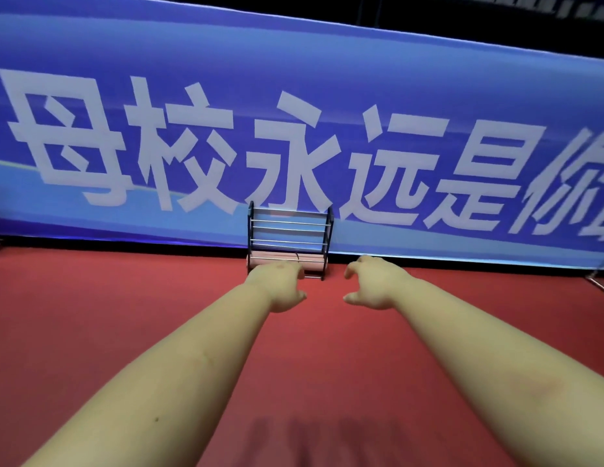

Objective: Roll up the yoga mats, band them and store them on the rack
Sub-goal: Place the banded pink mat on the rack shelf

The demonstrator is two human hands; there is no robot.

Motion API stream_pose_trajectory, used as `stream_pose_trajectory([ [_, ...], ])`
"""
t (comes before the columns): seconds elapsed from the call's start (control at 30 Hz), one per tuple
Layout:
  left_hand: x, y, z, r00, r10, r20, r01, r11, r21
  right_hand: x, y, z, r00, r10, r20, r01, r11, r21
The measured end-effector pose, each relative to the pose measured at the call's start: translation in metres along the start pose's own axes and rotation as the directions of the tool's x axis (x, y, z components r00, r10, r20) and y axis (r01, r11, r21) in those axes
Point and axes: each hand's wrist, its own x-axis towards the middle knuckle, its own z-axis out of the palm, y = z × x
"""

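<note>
A rolled pink yoga mat (pixel 287 257) lies on the bottom tier of the black rack (pixel 290 241), which stands on the red floor (pixel 125 298) against a blue banner (pixel 293 96). The person's left hand (pixel 280 285) and right hand (pixel 369 284) reach toward it, fingers loosely curled, holding nothing.

We lost the banner (pixel 293 96) past the frame's left and right edges — its last character was cut. The left hand (pixel 277 284) covered part of the pink rolled mat (pixel 314 257) — the band was too small to tell.
</note>
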Motion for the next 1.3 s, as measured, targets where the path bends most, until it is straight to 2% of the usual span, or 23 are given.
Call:
stream_pose_trajectory([
  [0.17,-0.027,-0.002,0.017,0.999,-0.024,0.035,0.023,1.0,0.019,-0.027,-0.009,0.031,0.997,0.01,0.076,-0.01,1.0,-0.006],
  [0.37,-0.053,0.033,0.034,0.999,-0.026,0.041,0.025,0.999,0.045,-0.064,0.007,0.054,0.995,0.003,0.104,-0.003,1.0,0.008],
  [0.7,-0.122,0.16,0.07,0.993,-0.106,0.05,0.097,0.984,0.148,-0.163,0.091,0.096,0.991,-0.027,0.134,0.019,0.998,0.055],
  [0.93,-0.171,0.234,0.086,0.993,-0.092,0.078,0.077,0.981,0.179,-0.236,0.121,0.123,0.977,-0.07,0.2,0.056,0.996,0.071],
  [1.13,-0.205,0.235,0.084,0.991,-0.118,0.062,0.107,0.982,0.157,-0.264,0.104,0.116,0.986,-0.099,0.137,0.084,0.99,0.114],
  [1.3,-0.243,0.206,0.091,0.991,-0.1,0.092,0.09,0.99,0.106,-0.281,0.062,0.122,0.986,-0.07,0.152,0.055,0.993,0.101],
])
